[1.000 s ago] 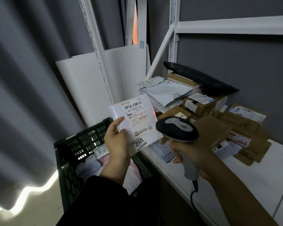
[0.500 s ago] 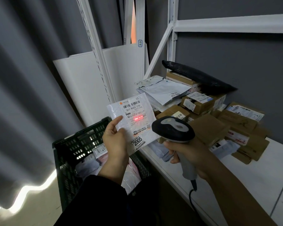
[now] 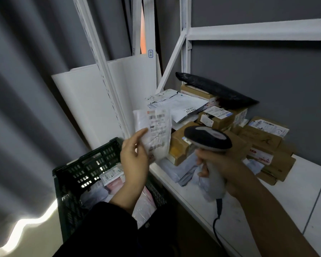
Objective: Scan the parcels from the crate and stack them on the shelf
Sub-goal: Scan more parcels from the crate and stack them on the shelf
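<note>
Fingers point(image 3: 139, 134) of the left hand point(image 3: 132, 158): one digit laid across the front face of the white flat parcel point(image 3: 157, 134), the others out of sight behind it. Pinch grip near its lower left edge.

Parcel is held upright in the air, label side to the camera. It is motion-blurred and the print is unreadable. It sits over the far right corner of the crate point(image 3: 82, 173), at the left front end of the shelf point(image 3: 285, 191), not touching either.

Right hand point(image 3: 219, 164): fingers wrapped fully round the grey handle of the barcode scanner point(image 3: 208, 139). The dark scanner head with its grey top is just right of the parcel, with a gap between them. The cable point(image 3: 216, 216) drops from the handle base past the shelf's front edge.

Crate: dark green, slotted walls, on the floor against the shelf's left end. Inside are loose mailers point(image 3: 111, 175), white and pinkish, some with labels up.

On the shelf behind the scanner, a pile:
- brown cartons point(image 3: 263, 143) with white labels, several overlapping and tilted
- a white mailer point(image 3: 182, 106) marked 55-2-4203 on top at the left
- a black mailer point(image 3: 215, 89) lying across the highest carton at the back
- pale grey poly bags point(image 3: 185, 169) at the front edge, below the scanner

The shelf frame is white steel. A perforated upright point(image 3: 104, 71) runs behind the parcel.

A white panel point(image 3: 82, 101) leans behind the crate. Grey curtain point(image 3: 26, 89) on the left, grey wall point(image 3: 267, 75) behind the shelf. Dark sleeve point(image 3: 104, 230) on the left forearm; the right forearm is bare.
</note>
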